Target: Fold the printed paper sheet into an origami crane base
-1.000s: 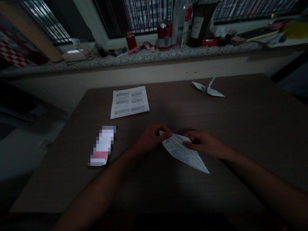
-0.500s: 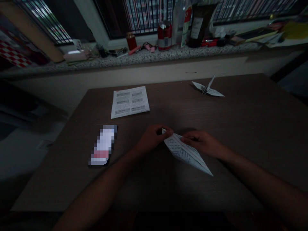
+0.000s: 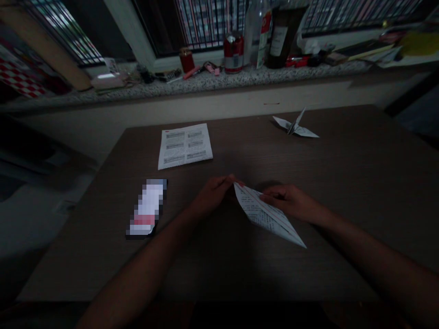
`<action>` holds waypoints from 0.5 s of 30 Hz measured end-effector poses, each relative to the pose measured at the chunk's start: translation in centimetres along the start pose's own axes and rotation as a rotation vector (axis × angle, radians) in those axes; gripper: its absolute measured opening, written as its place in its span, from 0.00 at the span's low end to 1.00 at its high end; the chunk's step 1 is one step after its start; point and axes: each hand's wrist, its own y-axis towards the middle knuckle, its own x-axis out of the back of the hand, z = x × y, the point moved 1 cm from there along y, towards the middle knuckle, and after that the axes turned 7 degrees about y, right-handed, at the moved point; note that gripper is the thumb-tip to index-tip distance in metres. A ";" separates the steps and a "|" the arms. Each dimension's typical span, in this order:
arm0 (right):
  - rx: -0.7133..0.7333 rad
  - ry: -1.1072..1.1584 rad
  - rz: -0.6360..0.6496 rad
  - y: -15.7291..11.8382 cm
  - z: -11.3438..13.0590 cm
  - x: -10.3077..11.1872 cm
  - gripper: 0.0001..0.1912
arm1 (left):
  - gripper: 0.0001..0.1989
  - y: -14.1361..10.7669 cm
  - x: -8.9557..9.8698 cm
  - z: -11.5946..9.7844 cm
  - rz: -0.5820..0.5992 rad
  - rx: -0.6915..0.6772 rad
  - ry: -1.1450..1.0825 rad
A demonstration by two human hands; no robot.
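A long, pointed piece of folded printed paper (image 3: 262, 212) is held above the dark table, slanting from upper left to lower right. My right hand (image 3: 290, 198) pinches its upper edge, with the thumb on the near face and the other fingers behind. My left hand (image 3: 217, 189) is closed at the upper left tip. Some of its fingers pass behind the paper, and its thumb is hard to make out in the dim light. Farther back on the right rests a finished-looking paper crane (image 3: 295, 128) with its wings spread.
A printed sheet (image 3: 185, 146) lies flat at the back left of the table (image 3: 240, 269). Nearer me on the left is a phone (image 3: 147, 209) with a blurred screen. A red can (image 3: 233, 52), bottles and small clutter stand along the stone windowsill (image 3: 206, 81).
My left thumb has left the paper's near face, and that hand has shifted slightly up and left at the tip. The paper has tilted a little; my right hand keeps its pinch.
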 end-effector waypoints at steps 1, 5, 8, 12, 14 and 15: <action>-0.001 0.001 -0.001 0.0 0.0 0.0 0.22 | 0.25 -0.1 -0.1 -0.1 0.000 -0.007 -0.016; 0.002 -0.023 0.003 0.1 -0.1 0.0 0.22 | 0.24 -0.2 -0.1 -0.7 0.010 -0.097 0.153; 0.010 -0.055 0.006 0.2 -0.1 -0.1 0.21 | 0.13 -0.3 -0.1 -0.8 0.018 -0.182 0.401; -0.004 -0.027 -0.026 0.3 -0.4 0.1 0.18 | 0.10 -0.2 0.0 -0.7 -0.036 -0.189 0.528; -0.036 0.013 -0.056 0.3 -0.6 0.3 0.19 | 0.10 -0.1 0.2 -0.7 -0.098 -0.170 0.552; -0.060 0.030 -0.068 0.4 -0.7 0.4 0.19 | 0.09 0.0 0.3 -0.7 -0.125 -0.159 0.561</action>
